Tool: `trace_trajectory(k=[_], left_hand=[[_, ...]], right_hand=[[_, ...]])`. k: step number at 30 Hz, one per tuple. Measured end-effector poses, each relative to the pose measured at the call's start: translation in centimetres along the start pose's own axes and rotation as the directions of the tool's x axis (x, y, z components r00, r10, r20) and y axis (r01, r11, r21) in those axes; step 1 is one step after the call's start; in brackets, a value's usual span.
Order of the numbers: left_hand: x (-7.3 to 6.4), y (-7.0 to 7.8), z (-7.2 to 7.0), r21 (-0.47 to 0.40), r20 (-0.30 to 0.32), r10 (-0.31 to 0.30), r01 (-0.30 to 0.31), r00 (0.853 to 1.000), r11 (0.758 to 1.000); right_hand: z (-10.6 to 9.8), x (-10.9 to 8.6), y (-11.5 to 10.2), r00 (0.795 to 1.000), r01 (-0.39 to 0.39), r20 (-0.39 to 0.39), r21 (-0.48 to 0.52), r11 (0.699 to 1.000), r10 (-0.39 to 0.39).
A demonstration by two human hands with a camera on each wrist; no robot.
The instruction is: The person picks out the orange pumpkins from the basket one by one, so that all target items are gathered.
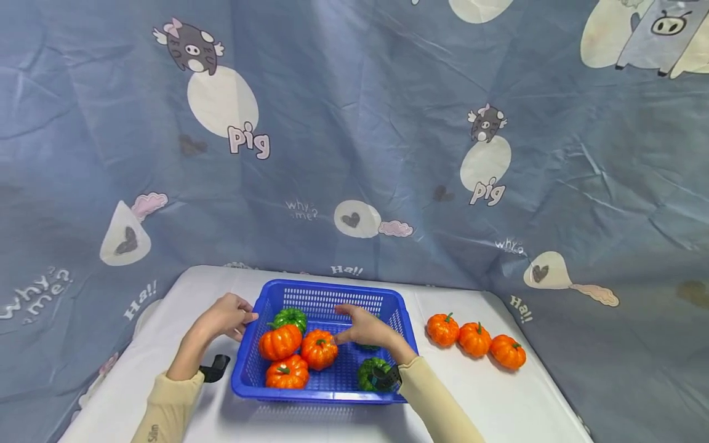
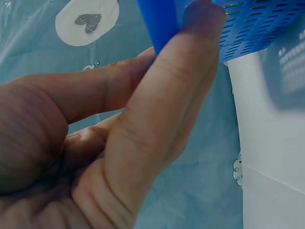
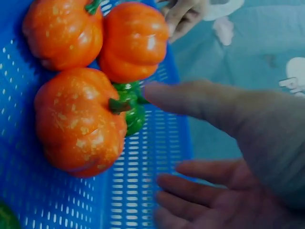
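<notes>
A blue plastic basket (image 1: 327,395) holds three small orange pumpkins, among them one (image 1: 319,351) near its middle. Behind them sits a green pumpkin (image 1: 292,318), partly covered. Two more green ones lie on the right side, one green pumpkin (image 1: 367,371) at the front and another mostly hidden under my right arm. My left hand (image 1: 226,317) pinches the basket's left rim (image 2: 159,21) between thumb and finger. Over the basket, my right hand (image 1: 362,327) has its thumb and fingers spread, holding nothing. In the right wrist view its thumb points toward an orange pumpkin's stem (image 3: 119,105).
Right of the basket, three orange pumpkins stand in a slanting row on the white table (image 1: 471,394), one of them (image 1: 474,339) in the middle. A blue-grey printed cloth (image 1: 354,154) hangs behind the table and along its sides.
</notes>
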State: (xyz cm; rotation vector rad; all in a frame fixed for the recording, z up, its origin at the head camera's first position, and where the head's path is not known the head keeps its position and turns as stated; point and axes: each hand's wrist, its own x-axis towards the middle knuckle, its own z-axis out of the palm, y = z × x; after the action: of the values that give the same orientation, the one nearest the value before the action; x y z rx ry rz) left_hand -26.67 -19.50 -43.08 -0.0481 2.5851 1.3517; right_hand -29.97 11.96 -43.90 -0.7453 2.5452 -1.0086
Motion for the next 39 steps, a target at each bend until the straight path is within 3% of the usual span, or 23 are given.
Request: trace_trajectory(k=[5,11,19,29,35,39], left_hand=[[0.0,0.1,0.2,0.003,-0.003,-0.001,0.001,1.0,1.0],[0.0,0.1,0.1,0.01,-0.011,-0.01,0.01,1.0,1.0],[0.1,0.1,0.1,0.021,-0.013,-0.028,0.029,1.0,0.999],[-0.1,0.2,0.1,0.021,-0.007,-0.026,0.026,1.0,0.999],[0.0,0.2,0.1,0.025,-0.005,-0.021,0.021,1.0,0.999],[0.1,0.2,0.1,0.027,-0.002,-0.018,0.018,1.0,0.999]], right_hand=[[1.4,1.2,-0.1,0.985,-0.04,0.165,-0.055,0.998,0.049],[2.9,1.7,-0.3,0.98,-0.036,0.186,-0.173,0.984,0.069],[2.7,1.4,-0.5,0.991,-0.059,0.107,-0.237,0.97,0.086],[-0.2,-1.0,0.2,1.0,0.004,-0.001,-0.09,0.996,-0.004],[-2.9,-3.6,0.9,0.993,-0.008,-0.116,-0.009,1.0,0.007],[-5.2,-5.9,1.9,0.976,-0.041,-0.21,0.072,0.997,0.056]])
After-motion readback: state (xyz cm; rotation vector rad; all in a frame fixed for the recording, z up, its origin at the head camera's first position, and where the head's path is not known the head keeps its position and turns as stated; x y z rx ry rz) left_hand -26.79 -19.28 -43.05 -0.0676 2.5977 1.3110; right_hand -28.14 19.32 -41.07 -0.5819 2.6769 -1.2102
